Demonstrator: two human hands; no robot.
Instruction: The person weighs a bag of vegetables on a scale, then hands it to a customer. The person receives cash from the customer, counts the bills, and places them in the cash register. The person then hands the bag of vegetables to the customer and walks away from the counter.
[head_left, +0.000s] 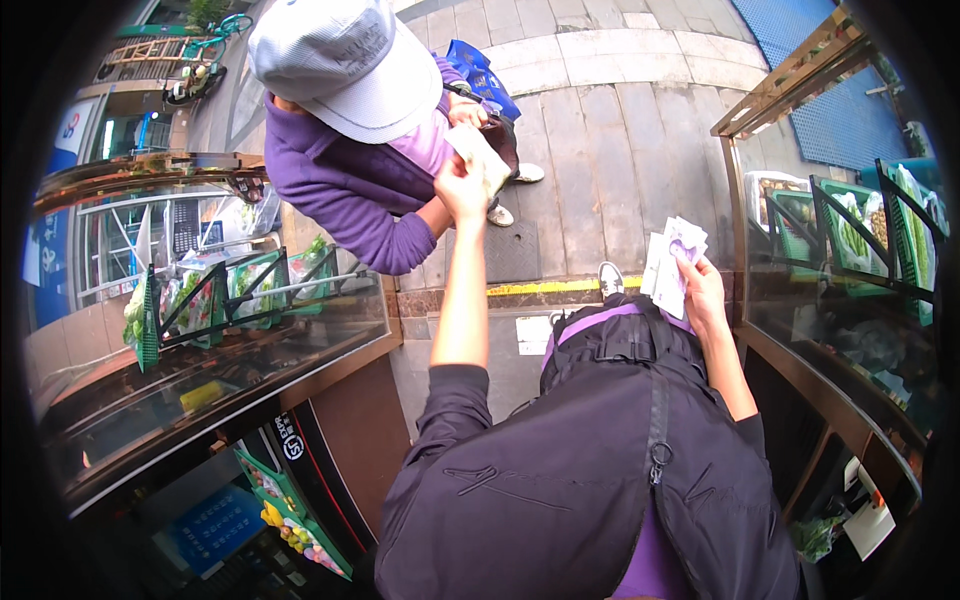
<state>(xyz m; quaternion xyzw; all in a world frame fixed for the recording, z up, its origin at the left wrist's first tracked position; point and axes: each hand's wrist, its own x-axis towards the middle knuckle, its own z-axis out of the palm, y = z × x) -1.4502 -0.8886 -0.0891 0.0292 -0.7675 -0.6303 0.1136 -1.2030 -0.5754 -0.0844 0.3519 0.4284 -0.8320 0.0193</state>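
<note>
My left hand (463, 187) reaches forward with its fingers closed on a pale greenish banknote (486, 157). The note lies in front of a person (337, 165) in a white cap and a purple jacket. One hand (468, 114) of that person is at a dark brown purse (501, 139), close to the note. The person's other hand is hidden behind mine, so I cannot tell whether it touches the note. Low on the right, my right hand (705, 289) grips several fanned banknotes (671, 262), some of them purplish.
Glass doors in brown frames (394, 339) flank the doorway. Beyond the glass stand green crates of vegetables (255, 289) at left and more crates (851, 232) at right. A yellow strip (540, 288) marks the threshold. The person carries a blue bag (480, 75).
</note>
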